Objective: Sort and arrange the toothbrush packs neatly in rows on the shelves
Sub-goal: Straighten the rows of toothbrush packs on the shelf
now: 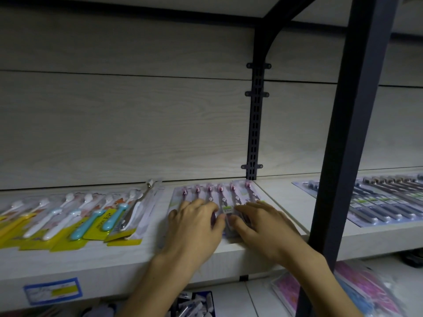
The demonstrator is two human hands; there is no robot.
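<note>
A pale shelf (128,255) is carrying three groups of toothbrush packs. Yellow packs (68,221) are lying overlapped and fanned from the left end to the front edge. Pink packs (219,195) are lying in a row at the middle, heads toward the back edge. Dark packs (389,202) are lying in a row toward the right end, behind a black post (350,133). Left hand (194,227) and right hand (265,225) are resting flat on the pink packs, fingers extended and pressing down, released rather than grasping. A blue label (52,291) is sitting on the shelf's front face.
</note>
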